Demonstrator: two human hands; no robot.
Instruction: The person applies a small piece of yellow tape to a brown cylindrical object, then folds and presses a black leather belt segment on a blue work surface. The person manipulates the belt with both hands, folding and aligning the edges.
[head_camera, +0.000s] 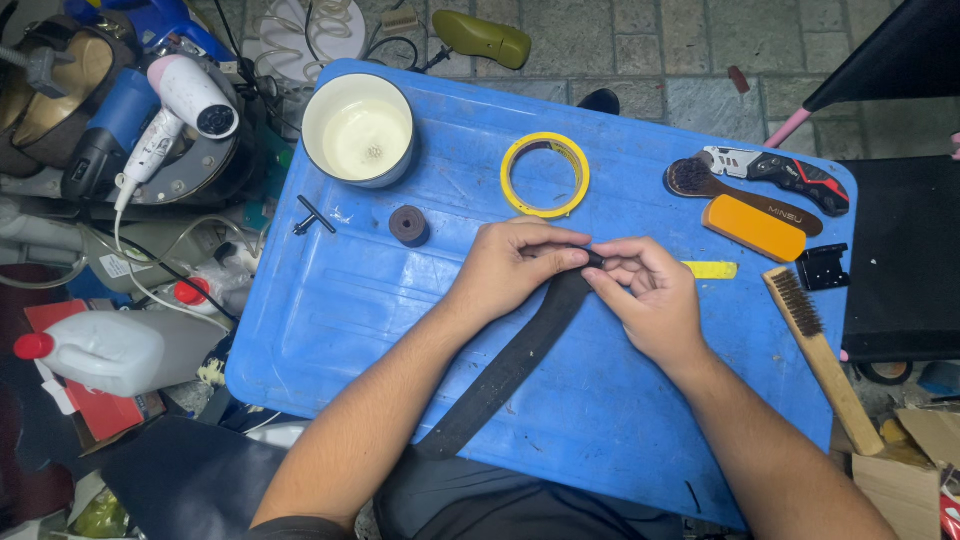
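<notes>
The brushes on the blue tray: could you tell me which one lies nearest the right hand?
The wooden wire brush, beside the right hand; the dark round-headed brush lies farther up.

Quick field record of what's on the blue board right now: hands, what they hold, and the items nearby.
surface: blue board
left hand: pinching end of black strap
right hand: pinching the same end
strap: runs diagonally down toward the person's lap
above hands: yellow tape roll, white cup
right side: wooden brush, orange block, utility knife
</notes>
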